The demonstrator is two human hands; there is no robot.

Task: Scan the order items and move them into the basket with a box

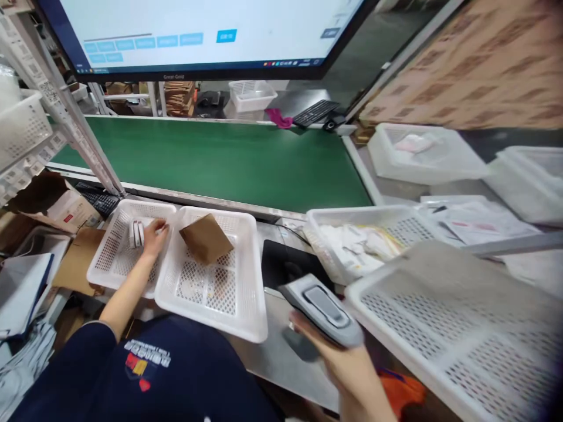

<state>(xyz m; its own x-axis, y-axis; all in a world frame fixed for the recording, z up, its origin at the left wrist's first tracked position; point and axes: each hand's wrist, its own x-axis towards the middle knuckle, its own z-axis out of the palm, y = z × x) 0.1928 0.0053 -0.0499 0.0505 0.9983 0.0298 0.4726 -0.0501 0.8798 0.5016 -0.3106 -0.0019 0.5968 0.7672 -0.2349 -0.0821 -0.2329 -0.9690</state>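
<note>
My left hand [153, 239] reaches into the left white basket [109, 252]. Its fingers are bent together over something pale that I cannot make out. Just left of them, small white boxes [136, 234] stand side by side on the basket floor. In my right hand [325, 346] is a grey and white barcode scanner [323, 309], gripped by its handle over the metal table. Between my hands sits a second white basket [257, 275], with a brown cardboard piece [206, 239] lying in it.
Behind the baskets runs a green conveyor belt [237, 158], under a large monitor [197, 35]. To the right are a basket of white packets [360, 246] and a big perforated basket [422, 316]. An open carton [65, 208] and a metal post [88, 129] stand at left.
</note>
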